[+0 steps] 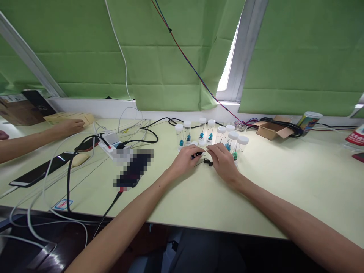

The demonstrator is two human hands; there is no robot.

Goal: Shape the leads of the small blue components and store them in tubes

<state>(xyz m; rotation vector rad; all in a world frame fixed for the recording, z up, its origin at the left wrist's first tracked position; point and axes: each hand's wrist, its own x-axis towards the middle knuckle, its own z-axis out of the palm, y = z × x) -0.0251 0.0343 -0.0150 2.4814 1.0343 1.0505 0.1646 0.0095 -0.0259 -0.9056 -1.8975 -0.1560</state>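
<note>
My left hand [186, 158] is closed on a small black piece [196, 155] whose exact kind I cannot make out. Close beside it, the fingertips of my right hand [223, 161] are pinched together at a thin end that sticks out from that piece. Just below the fingers, small black parts [208, 162] lie on the table [182, 201]. Behind both hands stand several clear vials with white caps, among them a left one [179, 136] with a blue item inside and a right one [242, 145] with a green item.
An open cardboard box [271, 129] and a printed can [309, 121] are at the back right. To the left lie a power strip [113, 146], a blurred-out dark device [135, 168], a phone [42, 168] and loose cables. Another person's hand [71, 127] rests on a yellow box [87, 118].
</note>
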